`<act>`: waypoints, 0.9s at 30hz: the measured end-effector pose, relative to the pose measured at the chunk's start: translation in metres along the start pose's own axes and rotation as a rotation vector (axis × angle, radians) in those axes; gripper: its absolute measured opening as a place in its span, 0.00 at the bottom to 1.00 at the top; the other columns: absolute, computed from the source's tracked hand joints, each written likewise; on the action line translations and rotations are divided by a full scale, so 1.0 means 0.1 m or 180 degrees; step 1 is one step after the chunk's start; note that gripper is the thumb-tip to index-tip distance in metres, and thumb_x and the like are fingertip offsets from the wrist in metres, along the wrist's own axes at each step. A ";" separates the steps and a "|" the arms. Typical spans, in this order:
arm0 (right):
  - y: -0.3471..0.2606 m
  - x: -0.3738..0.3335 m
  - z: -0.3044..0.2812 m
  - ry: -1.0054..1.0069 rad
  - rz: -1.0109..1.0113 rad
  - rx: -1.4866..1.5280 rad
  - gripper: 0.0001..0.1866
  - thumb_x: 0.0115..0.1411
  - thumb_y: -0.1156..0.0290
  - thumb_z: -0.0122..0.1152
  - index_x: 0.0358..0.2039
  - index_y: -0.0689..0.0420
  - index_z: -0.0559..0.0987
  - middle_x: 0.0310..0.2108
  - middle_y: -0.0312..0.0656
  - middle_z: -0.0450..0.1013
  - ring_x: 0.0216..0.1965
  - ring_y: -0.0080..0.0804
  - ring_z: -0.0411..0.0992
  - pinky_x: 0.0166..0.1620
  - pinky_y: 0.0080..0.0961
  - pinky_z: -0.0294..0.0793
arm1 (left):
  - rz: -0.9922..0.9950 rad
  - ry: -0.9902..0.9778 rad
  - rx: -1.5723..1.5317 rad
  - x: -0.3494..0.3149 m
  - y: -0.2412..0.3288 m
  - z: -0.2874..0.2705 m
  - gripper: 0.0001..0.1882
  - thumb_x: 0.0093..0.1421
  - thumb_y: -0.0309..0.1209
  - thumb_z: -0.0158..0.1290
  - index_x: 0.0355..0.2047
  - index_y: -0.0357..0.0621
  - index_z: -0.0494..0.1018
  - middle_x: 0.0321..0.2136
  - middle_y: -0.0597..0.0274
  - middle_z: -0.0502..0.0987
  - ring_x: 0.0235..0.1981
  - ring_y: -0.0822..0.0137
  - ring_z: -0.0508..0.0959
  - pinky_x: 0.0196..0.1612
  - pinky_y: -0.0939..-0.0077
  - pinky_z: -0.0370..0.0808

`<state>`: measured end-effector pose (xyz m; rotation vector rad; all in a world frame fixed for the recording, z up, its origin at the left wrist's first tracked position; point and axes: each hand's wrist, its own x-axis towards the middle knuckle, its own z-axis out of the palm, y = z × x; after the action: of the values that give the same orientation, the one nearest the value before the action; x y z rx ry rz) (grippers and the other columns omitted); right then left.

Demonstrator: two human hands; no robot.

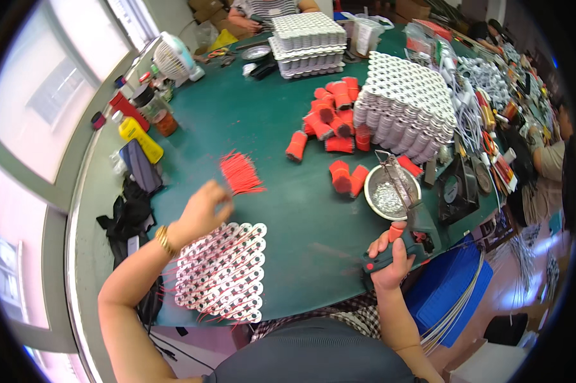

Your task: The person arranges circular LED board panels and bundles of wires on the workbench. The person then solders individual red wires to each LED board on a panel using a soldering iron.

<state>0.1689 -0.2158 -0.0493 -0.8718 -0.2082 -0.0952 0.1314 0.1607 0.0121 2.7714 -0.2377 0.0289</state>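
Observation:
My left hand [206, 210], a gold-coloured bracelet at its wrist, hovers over the far edge of a panel of white round pieces [237, 274] with dark holes and red wires across it. Its fingers are curled together, slightly blurred; whatever they pinch is too small to make out. Just beyond lies a bunch of short red wires [241, 172]. My right hand [391, 263] grips a dark green soldering gun [422, 223] by its handle. The gun's thin metal front reaches over a pale bowl [372, 203] of silvery bits.
Bundled red wires [333, 115] lie mid-table, beside stacked white panels [403, 96]; another stack [307, 41] stands farther back. Bottles [138, 135] and a fan [175, 59] line the left edge. Tools and cables crowd the right. A blue crate [451, 287] stands below; other people sit around.

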 end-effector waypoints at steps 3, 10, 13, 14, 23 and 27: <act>0.02 0.00 0.04 -0.0098 0.0079 -0.0042 0.18 0.60 0.65 0.51 0.47 0.61 0.65 0.23 0.41 0.64 0.20 0.28 0.66 0.25 0.24 0.71 | -0.0304 0.1311 -0.0019 0.42 -0.42 0.11 0.15 0.56 0.37 0.56 0.35 0.38 0.74 0.33 0.49 0.72 0.39 0.53 0.73 0.43 0.63 0.71; 0.08 0.00 0.01 -0.0020 -0.0039 -0.0150 0.18 0.62 0.64 0.49 0.50 0.58 0.65 0.23 0.38 0.64 0.19 0.26 0.65 0.27 0.24 0.68 | -0.1667 0.0932 0.0232 0.89 -0.83 0.29 0.18 0.58 0.46 0.52 0.35 0.42 0.75 0.40 0.52 0.72 0.46 0.50 0.69 0.46 0.55 0.69; 0.02 0.02 0.02 0.0162 -0.0077 -0.0129 0.17 0.63 0.63 0.45 0.49 0.58 0.66 0.23 0.38 0.63 0.19 0.25 0.64 0.26 0.23 0.66 | -0.1638 0.1398 0.0318 0.88 -0.75 0.44 0.15 0.59 0.45 0.50 0.32 0.46 0.75 0.34 0.56 0.74 0.41 0.52 0.71 0.43 0.55 0.67; 0.02 0.01 0.03 0.0156 -0.0065 -0.0121 0.17 0.63 0.63 0.45 0.49 0.58 0.66 0.23 0.38 0.63 0.19 0.25 0.64 0.26 0.23 0.66 | -0.1651 0.1397 0.0326 0.85 -0.74 0.47 0.15 0.59 0.45 0.50 0.32 0.46 0.75 0.34 0.56 0.74 0.41 0.52 0.71 0.43 0.55 0.67; 0.02 0.03 0.04 0.0094 0.0078 -0.0055 0.16 0.63 0.63 0.46 0.48 0.58 0.66 0.23 0.38 0.63 0.19 0.25 0.64 0.26 0.23 0.66 | -0.1612 0.1373 -0.0004 0.69 -0.41 0.56 0.10 0.57 0.38 0.49 0.30 0.46 0.75 0.31 0.58 0.75 0.39 0.53 0.73 0.41 0.56 0.66; 0.02 0.04 0.03 0.0206 0.0113 0.0058 0.16 0.63 0.63 0.46 0.48 0.58 0.66 0.22 0.38 0.63 0.19 0.26 0.64 0.26 0.24 0.67 | -0.1440 0.1350 -0.0050 0.67 -0.27 0.60 0.10 0.58 0.37 0.49 0.30 0.46 0.74 0.30 0.58 0.75 0.37 0.54 0.73 0.41 0.57 0.66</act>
<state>0.1723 -0.2122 -0.0479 -0.8526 -0.1328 -0.0883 0.2013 0.1537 -0.0502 2.6551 0.4908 0.4862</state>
